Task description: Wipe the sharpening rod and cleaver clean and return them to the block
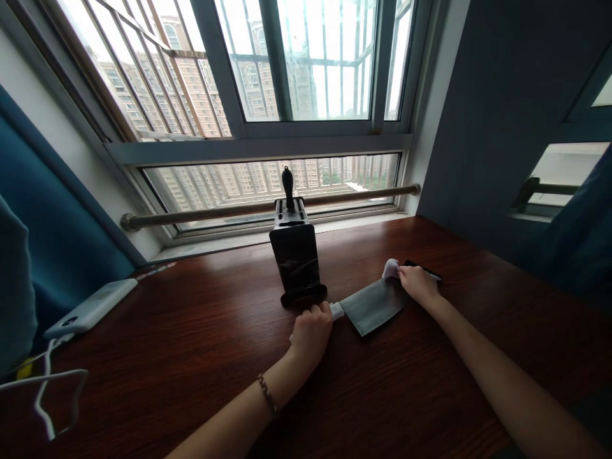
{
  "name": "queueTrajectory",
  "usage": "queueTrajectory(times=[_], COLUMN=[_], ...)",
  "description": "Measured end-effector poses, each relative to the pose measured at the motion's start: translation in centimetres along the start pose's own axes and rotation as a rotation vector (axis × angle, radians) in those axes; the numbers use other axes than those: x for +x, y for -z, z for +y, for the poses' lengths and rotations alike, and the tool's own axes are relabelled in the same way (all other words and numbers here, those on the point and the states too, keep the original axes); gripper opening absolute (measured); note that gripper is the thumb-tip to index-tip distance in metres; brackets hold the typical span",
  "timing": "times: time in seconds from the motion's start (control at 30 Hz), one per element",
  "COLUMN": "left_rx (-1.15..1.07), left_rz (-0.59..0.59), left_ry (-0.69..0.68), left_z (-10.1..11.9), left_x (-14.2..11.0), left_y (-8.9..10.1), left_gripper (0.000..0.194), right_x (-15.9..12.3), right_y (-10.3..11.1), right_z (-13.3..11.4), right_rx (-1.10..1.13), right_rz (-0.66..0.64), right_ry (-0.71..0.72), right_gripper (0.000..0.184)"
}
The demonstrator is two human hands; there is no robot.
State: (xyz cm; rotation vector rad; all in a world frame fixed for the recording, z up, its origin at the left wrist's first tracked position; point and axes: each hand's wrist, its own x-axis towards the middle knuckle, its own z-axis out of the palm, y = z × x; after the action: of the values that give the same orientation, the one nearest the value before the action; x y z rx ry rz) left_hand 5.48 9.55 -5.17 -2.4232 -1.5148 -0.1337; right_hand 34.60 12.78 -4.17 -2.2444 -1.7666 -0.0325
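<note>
My left hand is closed round the white handle of a cleaver, near the middle of the table. Its broad grey blade points to the right, low over the wood; I cannot tell whether it touches. With closed fingers my right hand holds a white cloth at the upper far end of the blade. A flat black thing shows partly behind that hand, its kind hidden. Beyond the cleaver stands a knife block with a dark front panel, one black handle sticking up from its slotted top.
The reddish-brown wooden table reaches to the window. A metal rail crosses in front of the glass. At the left lie a white power bank-like device and a white cable, beside a blue curtain.
</note>
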Motion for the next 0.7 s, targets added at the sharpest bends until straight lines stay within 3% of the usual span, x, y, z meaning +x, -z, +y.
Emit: queueTrajectory(times=[0.07, 0.17, 0.23, 0.3, 0.5, 0.7], left_rx=[0.000, 0.012, 0.016, 0.016, 0.013, 0.004], left_rz=[0.008, 0.029, 0.039, 0.043, 0.013, -0.006], left_ry=[-0.004, -0.006, -0.005, -0.001, 0.010, 0.011], left_z=[0.0, 0.0, 0.0, 0.0, 0.0, 0.2], left_x=[-0.1, -0.1, -0.1, 0.0, 0.0, 0.0], left_y=[-0.1, -0.4, -0.6, -0.7, -0.4, 0.0], left_gripper=[0.032, 0.030, 0.029, 0.028, 0.028, 0.028], right_x=[-0.3, -1.7, -3.1, -4.4, -4.8, -4.3], right_y=[0.3, 0.2, -0.2, -0.8, -1.5, -1.1], right_z=[-0.6, -3.1, -5.2, -6.9, -7.6, -7.6], right_rx=[0.080, 0.373, 0.470, 0.509, 0.581, 0.502], right_rz=[0.098, 0.168, 0.073, -0.066, -0.168, -0.124], right_ry=[0.071, 0.467, 0.747, 0.917, 0.934, 0.907], right_gripper=[0.032, 0.028, 0.029, 0.032, 0.034, 0.027])
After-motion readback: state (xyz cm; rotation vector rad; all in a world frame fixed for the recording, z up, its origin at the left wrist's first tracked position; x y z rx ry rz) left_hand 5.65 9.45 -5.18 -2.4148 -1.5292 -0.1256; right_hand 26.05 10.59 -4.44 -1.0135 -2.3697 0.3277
